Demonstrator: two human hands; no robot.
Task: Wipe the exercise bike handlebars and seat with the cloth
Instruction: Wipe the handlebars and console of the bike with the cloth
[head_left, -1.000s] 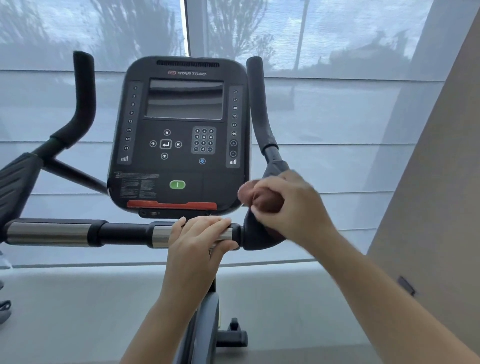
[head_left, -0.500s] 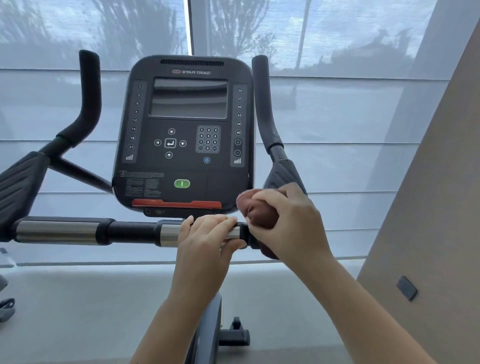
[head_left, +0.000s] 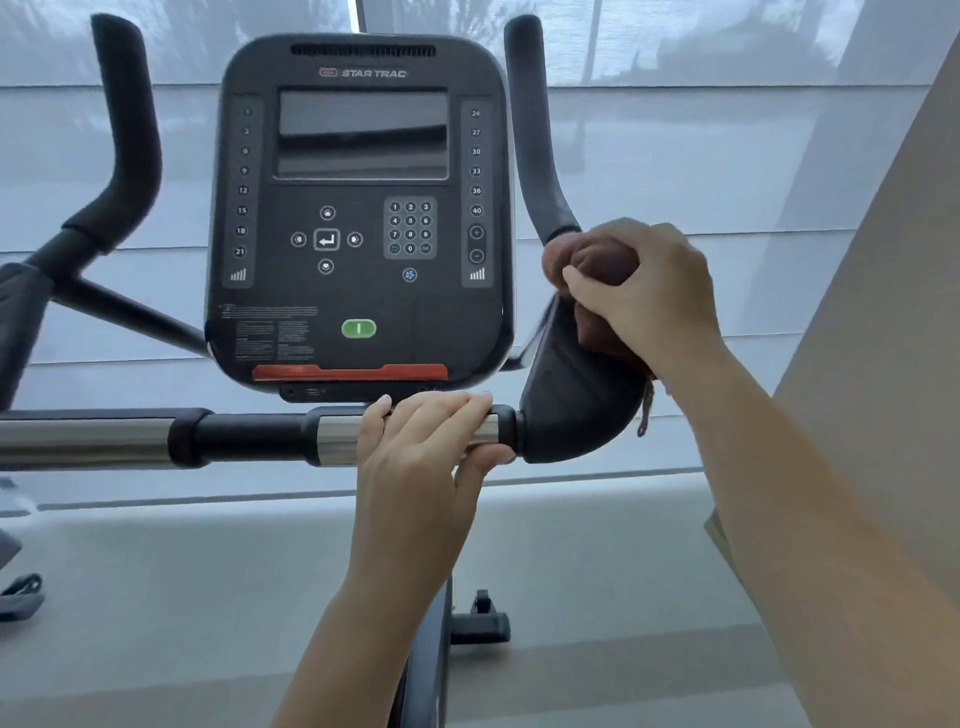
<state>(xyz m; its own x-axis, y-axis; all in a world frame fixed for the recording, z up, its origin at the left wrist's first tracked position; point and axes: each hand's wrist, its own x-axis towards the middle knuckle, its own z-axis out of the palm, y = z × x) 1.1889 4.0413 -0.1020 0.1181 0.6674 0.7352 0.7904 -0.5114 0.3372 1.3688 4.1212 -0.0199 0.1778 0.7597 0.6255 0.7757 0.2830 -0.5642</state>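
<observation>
Nearest the camera, two bare forearms reach forward over the bike's centre column (head_left: 426, 665). The left hand (head_left: 423, 441) is wrapped round the crossbar (head_left: 244, 436), fingers over the top and thumb beneath. It sits on the polished metal section just beside the right arm pad (head_left: 571, 415). The right hand (head_left: 654, 291) is closed on the cloth (head_left: 597, 260), a brown-red wad bunched in the fist. The wad is pressed against the upper end of that pad, where the pad meets the right upright grip (head_left: 530, 130). A loose end of the cloth hangs down past the pad's outer edge. Behind stand the console (head_left: 358, 208), its screen dark, and the left upright grip (head_left: 130, 130), with the left arm pad (head_left: 21, 322) cut off by the frame edge. A window blind (head_left: 727, 156) closes the background.

Progress, as judged: wiping of the handlebars is under way at the right arm pad. No streak or damp mark shows which parts have been covered, so completed work cannot be confirmed. Both upright grips, the crossbar and the left arm pad are to be treated as outstanding. The seat, which is out of view, is outstanding likewise.

Count:
- Hands: two.
- Cloth: one.
- Upright grips: two.
- Arm pads: two, one only partly seen.
- Polished metal sections on the crossbar: two.
- Console: one.
</observation>
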